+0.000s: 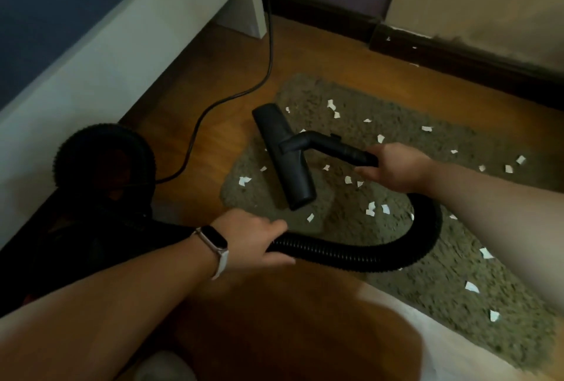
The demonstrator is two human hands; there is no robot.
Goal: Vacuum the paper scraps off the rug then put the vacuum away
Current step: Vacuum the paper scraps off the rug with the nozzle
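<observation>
Paper scraps (pixel 370 209) lie scattered across the rug (pixel 442 274), most not yet picked up. Right grip (pixel 396 167) wraps the wand (pixel 341 149) behind the floor head (pixel 283 161), at the rug's left end; left grip (pixel 256 237) holds the hose (pixel 351 255). Best approach, imo: head flat, slow overlapping passes, feed hose slack w/ left so it doesn't sweep scraps off.

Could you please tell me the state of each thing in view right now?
Left hand: grips the hose.
Right hand: grips the wand.
Floor head: on the rug, near its left edge.
Paper scraps: scattered over the rug, not yet cleared.
Power cord: trailing loose across the wood floor.
</observation>
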